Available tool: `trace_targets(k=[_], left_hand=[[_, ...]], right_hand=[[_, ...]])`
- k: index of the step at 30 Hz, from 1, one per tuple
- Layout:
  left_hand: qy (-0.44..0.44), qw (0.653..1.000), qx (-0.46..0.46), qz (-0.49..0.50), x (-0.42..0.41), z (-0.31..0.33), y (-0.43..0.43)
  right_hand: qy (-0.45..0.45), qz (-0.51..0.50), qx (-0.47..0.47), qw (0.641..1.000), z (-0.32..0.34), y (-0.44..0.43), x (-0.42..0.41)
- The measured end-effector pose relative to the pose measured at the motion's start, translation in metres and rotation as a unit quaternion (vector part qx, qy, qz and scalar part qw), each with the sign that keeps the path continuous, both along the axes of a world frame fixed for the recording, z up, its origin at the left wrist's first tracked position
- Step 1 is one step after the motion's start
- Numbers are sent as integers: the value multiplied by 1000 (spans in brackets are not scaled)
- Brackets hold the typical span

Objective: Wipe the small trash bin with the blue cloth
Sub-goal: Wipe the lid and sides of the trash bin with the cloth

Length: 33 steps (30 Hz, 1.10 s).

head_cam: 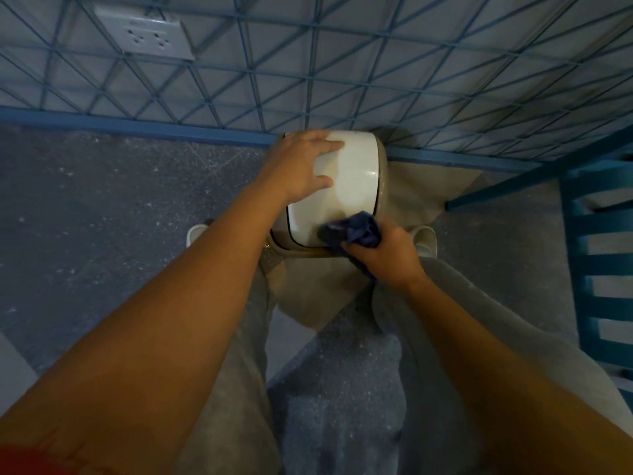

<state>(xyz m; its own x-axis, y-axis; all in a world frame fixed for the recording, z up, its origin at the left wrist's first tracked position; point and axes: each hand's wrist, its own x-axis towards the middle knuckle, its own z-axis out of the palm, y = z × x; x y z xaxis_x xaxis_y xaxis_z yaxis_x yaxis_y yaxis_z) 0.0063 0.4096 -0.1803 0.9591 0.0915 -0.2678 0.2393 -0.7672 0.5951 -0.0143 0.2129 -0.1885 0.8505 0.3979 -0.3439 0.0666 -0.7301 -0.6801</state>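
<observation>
The bin stands on a beige mat on the speckled floor, right up against the blue skirting of the tiled wall. Its white lid faces up, with a tan body showing along the right and near edges. The left hand lies flat on the lid's far left corner, fingers spread wide and thumb along the top. The right hand is closed around a bunched blue cloth, pressing it on the lid's near right edge. A socket sits on the wall at upper left. A blue chair stands near the mat's right edge.
</observation>
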Motion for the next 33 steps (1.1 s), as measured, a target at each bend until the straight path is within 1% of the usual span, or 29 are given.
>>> trace_targets(k=[3,6,9,11,13,14,16,17,18,20,21,23,25,27,29,33], left_hand=[[-10,1000,10,-12,-1,0,1],[-21,1000,0,-12,-1,1,1],[-41,998,-31,22,-1,7,2],[-82,993,-53,66,0,15,2],[-114,981,-96,125,-1,28,-1],[-110,975,-125,149,-2,35,-4],[-64,966,-189,163,-6,47,-9],[-32,959,-233,156,-7,48,-11],[0,947,-284,149,-8,48,-12],[46,910,-383,150,-11,51,-12],[55,893,-421,150,-12,53,-12],[60,866,-471,155,-14,53,-11],[70,846,-499,173,-16,55,-11],[78,822,-529,195,-18,58,-11],[75,804,-548,221,-20,61,-11],[76,759,-587,272,-21,59,-6]], right_hand=[[78,-88,78,990,20,3,13],[111,-171,160,966,37,5,29],[159,-248,245,924,46,5,42],[200,-271,301,892,51,8,46],[242,-275,346,864,55,14,48],[267,-272,372,847,57,18,49],[326,-259,420,806,60,27,48],[346,-251,428,796,61,33,47],[360,-242,427,794,63,38,45],[369,-227,422,796,66,49,42],[367,-222,418,800,67,53,40],[348,-205,401,822,67,61,37],[313,-190,375,852,69,68,36],[251,-172,334,892,70,74,36],[197,-159,297,921,71,77,37],[146,-152,264,941,70,83,37]])
